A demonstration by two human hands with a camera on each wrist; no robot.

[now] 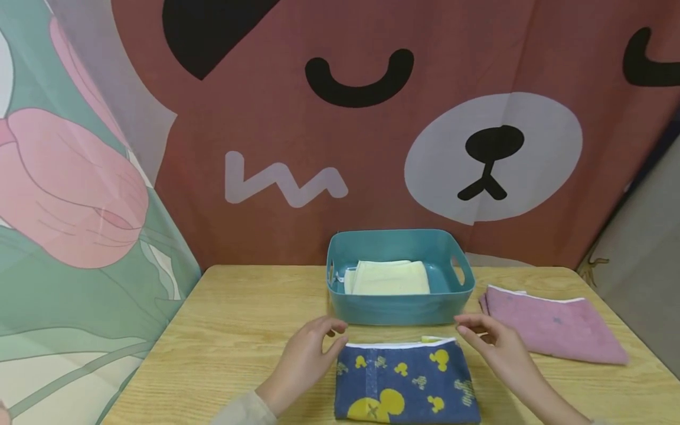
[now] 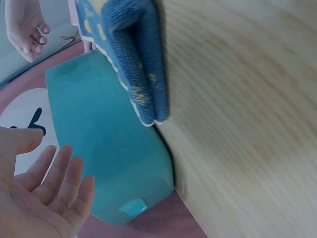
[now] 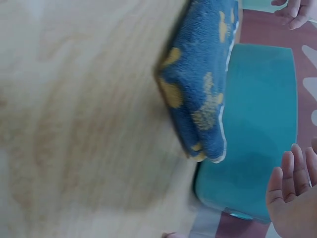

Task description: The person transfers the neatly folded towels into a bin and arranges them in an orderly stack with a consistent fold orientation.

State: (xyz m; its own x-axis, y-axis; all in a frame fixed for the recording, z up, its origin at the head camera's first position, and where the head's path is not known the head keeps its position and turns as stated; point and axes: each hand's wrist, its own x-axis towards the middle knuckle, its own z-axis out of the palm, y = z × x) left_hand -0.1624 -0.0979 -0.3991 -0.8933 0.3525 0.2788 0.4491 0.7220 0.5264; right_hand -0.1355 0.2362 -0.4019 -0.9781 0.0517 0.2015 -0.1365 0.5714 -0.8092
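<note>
On the table in front lies a folded blue towel (image 1: 406, 383) with yellow mouse-head shapes and a white edge along its far side. My left hand (image 1: 310, 351) hovers by its far left corner, fingers relaxed and holding nothing. At the far right corner my right hand (image 1: 496, 345) is held much the same way, its palm facing inward. Both wrist views show the towel's folded layers (image 2: 138, 74) from the side, with the fingers spread loosely away from the cloth.
Behind the towel stands a teal basket (image 1: 398, 310) with a folded pale yellow towel (image 1: 393, 278) inside. A folded pink towel (image 1: 555, 327) lies to the right on the wooden table (image 1: 234, 330). A bear-print curtain (image 1: 276, 130) hangs right behind the table.
</note>
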